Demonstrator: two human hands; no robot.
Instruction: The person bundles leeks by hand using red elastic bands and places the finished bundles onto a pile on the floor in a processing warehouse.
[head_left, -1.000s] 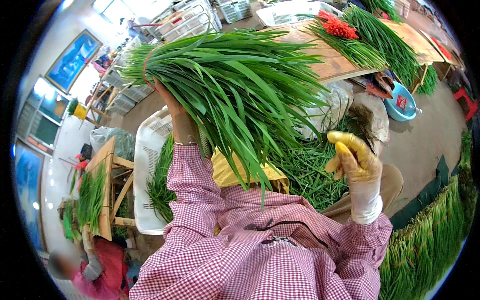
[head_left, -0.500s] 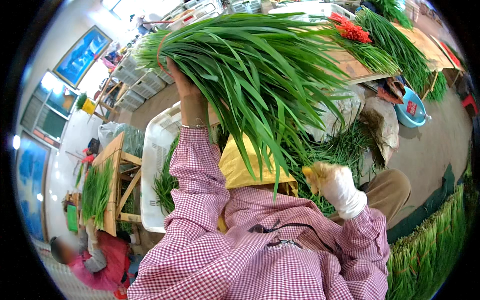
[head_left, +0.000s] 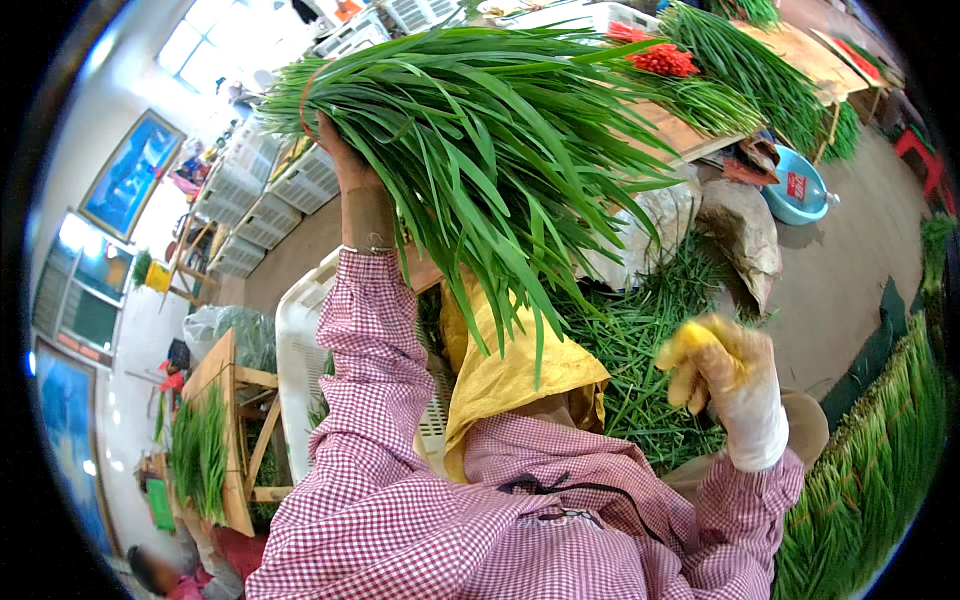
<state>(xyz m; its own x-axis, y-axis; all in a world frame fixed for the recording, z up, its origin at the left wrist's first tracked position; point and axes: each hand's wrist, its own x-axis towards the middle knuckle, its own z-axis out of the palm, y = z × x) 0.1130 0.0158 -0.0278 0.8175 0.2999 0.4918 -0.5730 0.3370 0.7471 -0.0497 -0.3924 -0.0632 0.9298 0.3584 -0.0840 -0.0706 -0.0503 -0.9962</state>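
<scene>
My bare left hand is raised and closed around a big bunch of green Chinese chives. A red band circles the bunch near its pale stem ends, just above my fingers. The long leaves fan out to the right and droop. Lower right, my right hand wears a white glove with yellow fingers. Its fingers are loosely bent and apart, with nothing visible in them, and it is away from the bunch. Loose chive leaves lie in a heap below and beside it.
A white plastic crate stands beside my left arm. Ahead, a wooden table bears more chives and red bands. A light-blue basin sits on the floor. Stacked chive bundles line the right. Another person is at lower left.
My right hand has moved right and its fingers have loosened apart. The view has shifted a little; my left hand still holds the chives up.
</scene>
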